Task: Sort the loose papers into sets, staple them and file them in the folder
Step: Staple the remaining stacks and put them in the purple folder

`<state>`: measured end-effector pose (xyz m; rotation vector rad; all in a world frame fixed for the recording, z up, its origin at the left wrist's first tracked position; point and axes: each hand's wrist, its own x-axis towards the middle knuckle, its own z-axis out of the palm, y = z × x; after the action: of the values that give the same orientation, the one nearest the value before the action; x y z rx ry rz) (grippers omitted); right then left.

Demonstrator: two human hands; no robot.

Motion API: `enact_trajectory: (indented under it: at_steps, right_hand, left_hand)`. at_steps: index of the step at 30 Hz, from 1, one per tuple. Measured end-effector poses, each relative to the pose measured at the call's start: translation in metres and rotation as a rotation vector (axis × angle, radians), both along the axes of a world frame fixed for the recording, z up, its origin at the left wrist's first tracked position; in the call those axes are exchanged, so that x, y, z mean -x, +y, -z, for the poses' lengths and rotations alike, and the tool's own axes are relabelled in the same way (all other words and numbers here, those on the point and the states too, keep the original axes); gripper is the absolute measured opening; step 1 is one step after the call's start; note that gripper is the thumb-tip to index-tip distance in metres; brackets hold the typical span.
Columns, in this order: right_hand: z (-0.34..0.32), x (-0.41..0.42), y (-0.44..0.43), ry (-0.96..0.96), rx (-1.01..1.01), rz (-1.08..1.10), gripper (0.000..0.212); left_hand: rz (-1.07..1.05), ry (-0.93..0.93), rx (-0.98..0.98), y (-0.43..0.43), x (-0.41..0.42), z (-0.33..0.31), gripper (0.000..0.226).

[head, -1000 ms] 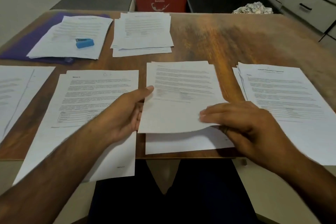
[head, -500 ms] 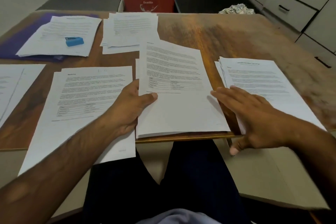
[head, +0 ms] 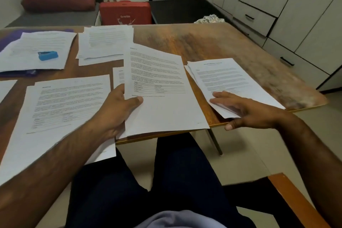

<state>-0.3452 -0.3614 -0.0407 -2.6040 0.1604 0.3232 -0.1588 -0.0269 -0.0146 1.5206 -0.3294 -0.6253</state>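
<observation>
At the near edge of the table (head: 222,46) your left hand (head: 118,111) pinches a printed set (head: 162,89) by its left side — thumb on top. Your right hand (head: 246,111) lies spread on the right-hand stack (head: 231,77), which overhangs that edge. Bare wood opens beyond. Far left, a blue stapler (head: 48,55) sits on papers (head: 37,42) over the purple folder (head: 9,34). Lettering on the red case (head: 125,12) is blurred.

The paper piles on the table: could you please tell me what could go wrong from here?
1. The left pile overhangs the table's near edge beneath the left forearm; an arm movement might drag sheets to the floor.
2. The left hand grips the held set by one edge only, so pages may fan out or slip onto the sheets beneath.
</observation>
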Motion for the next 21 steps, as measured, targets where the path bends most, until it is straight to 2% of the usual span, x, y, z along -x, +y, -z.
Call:
enact_trajectory:
  at_steps: [5,7,9,12,14,16,19,21]
  right_hand:
    - [-0.002,0.008,-0.005,-0.033,-0.319,0.101,0.066]
    - [0.003,0.008,-0.009,-0.124,-0.436,0.29,0.048]
    - [0.008,0.007,-0.01,-0.305,-0.493,0.53,0.036]
    - [0.008,0.003,-0.007,-0.53,-0.663,0.844,0.042]
    - [0.001,0.003,0.0,-0.552,-0.683,0.945,0.043]
    - [-0.005,0.002,0.009,-0.563,-0.648,0.869,0.036]
    - [-0.015,-0.005,0.026,-0.598,-0.601,0.596,0.026]
    - [-0.019,-0.009,0.033,-0.543,-0.547,0.47,0.025]
  left_hand:
    - [0.062,-0.049,-0.008,-0.021,0.007,0.001,0.036]
    - [0.082,-0.066,-0.02,-0.029,0.01,0.001,0.037]
    - [0.095,-0.079,-0.036,-0.038,0.014,0.002,0.039]
    - [0.094,-0.082,-0.054,-0.052,0.022,0.003,0.041]
    - [0.104,-0.074,-0.068,-0.065,0.03,0.003,0.041]
    - [0.11,-0.03,-0.08,-0.081,0.036,0.004,0.042]
    - [0.092,0.022,-0.067,-0.107,0.041,0.01,0.045]
    - [0.064,0.053,-0.068,-0.127,0.044,0.01,0.041]
